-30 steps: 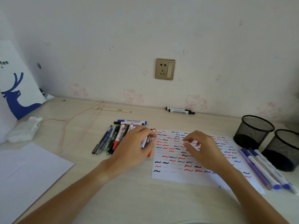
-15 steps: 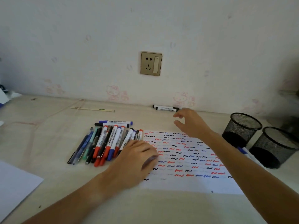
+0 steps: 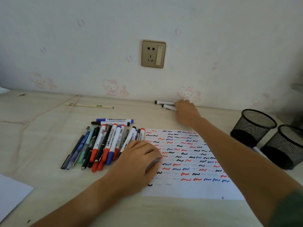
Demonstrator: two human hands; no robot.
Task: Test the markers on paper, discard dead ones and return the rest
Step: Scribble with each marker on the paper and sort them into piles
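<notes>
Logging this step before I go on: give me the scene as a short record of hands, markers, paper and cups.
left hand: resting on the paper's left edge, beside the pile
right hand: at the two black-capped markers by the wall; grip unclear
marker pile: lying left of the paper
test paper: covered in red, blue and black squiggles
mesh cups: two, standing right of the paper

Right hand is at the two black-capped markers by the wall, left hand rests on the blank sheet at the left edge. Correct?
Not quite. In the head view the right hand is at the two black-capped markers by the wall, but the left hand rests on the left edge of the test paper covered in squiggles, beside the marker pile. The blank sheet lies untouched at far left.
</notes>
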